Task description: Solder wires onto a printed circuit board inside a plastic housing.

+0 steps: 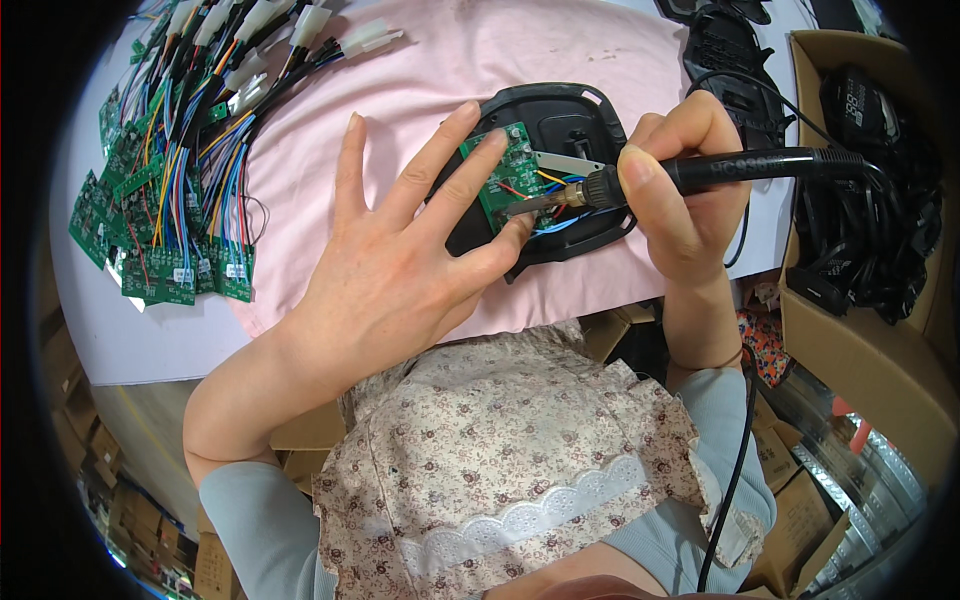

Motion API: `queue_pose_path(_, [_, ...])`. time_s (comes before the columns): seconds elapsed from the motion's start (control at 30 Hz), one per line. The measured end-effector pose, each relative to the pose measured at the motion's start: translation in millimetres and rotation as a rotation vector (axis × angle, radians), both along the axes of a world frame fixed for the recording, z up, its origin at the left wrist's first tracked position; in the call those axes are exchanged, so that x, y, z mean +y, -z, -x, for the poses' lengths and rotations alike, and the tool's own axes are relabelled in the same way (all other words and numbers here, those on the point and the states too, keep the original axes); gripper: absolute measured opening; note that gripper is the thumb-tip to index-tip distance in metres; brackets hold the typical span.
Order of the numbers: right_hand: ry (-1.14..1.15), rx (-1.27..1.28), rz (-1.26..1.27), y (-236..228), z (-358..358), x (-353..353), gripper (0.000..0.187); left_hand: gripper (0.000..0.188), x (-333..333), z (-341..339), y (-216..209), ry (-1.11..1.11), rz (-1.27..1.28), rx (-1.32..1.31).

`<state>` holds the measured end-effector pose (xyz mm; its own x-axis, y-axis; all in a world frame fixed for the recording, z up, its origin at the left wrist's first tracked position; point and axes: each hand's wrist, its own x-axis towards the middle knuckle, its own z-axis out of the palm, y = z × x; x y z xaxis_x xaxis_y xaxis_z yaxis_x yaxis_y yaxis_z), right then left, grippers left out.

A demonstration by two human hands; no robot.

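Note:
A green circuit board (515,160) lies in a black plastic housing (550,105), with yellow, red and blue wires (560,222) at its right side. My left hand (400,240) is spread over the board's left part. Its thumb and a fingertip press on the board, while the other fingers stretch out past the housing's left edge. My right hand (690,190) is closed around a soldering iron (735,168). The iron's metal tip points left and meets the board's lower part close to my left thumb; the exact contact spot is too small to tell.
Bundled wire harnesses with white connectors (365,40) and several green boards (160,275) lie at the left on a pink cloth (400,65) and white table (130,345). Black housings (725,55) sit at the far right. A cardboard box (870,365) beside the table holds black cabled units.

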<state>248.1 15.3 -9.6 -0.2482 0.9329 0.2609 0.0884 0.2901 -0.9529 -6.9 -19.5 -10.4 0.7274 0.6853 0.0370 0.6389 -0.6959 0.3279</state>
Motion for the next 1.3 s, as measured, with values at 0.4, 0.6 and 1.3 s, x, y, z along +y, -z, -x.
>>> queue_pose_path(0.4, [0.289, 0.088, -0.123, -6, -7, 7, 0.019, 0.048, 1, -1, -2, 0.008, 0.022, -0.019])
queue_pose_path(0.6, [0.301, -0.009, -0.197, 1, -8, 10, 0.019, 0.047, 1, -1, -3, 0.007, 0.012, -0.01])
queue_pose_path(1.3, [0.285, -0.021, -0.132, 3, -5, 13, 0.019, 0.047, 1, -1, -3, 0.001, 0.013, -0.016])
